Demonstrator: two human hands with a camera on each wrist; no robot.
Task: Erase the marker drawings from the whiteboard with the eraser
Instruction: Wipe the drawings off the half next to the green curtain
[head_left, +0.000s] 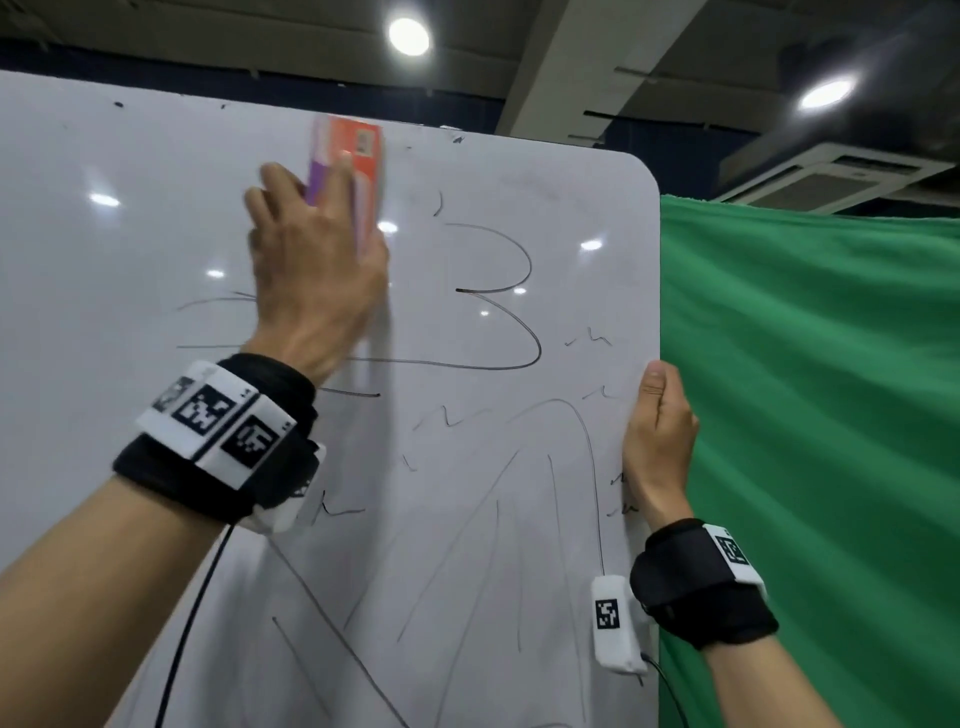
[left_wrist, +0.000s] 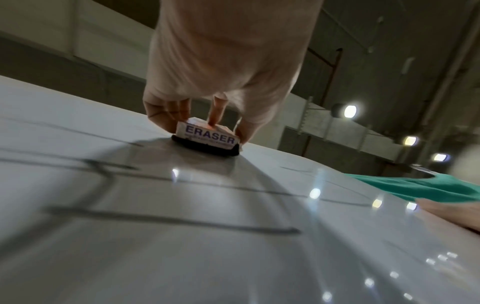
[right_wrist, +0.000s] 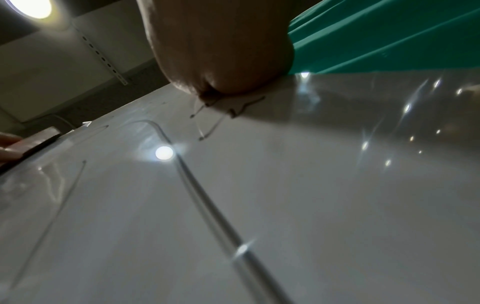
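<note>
Eraser (head_left: 347, 171) in left hand (head_left: 311, 270) grip on whiteboard (head_left: 130, 234), right hand (head_left: 660, 436) grip holding board edge

"ERASER" in purple caps on the eraser (left_wrist: 207, 136) side (smaller print below unreadable).

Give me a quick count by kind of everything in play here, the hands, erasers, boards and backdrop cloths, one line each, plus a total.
Bare hands: 2, left hand and right hand
Orange and purple block eraser: 1
Glossy white whiteboard with black marker lines: 1
Green backdrop cloth: 1
Total: 5
</note>
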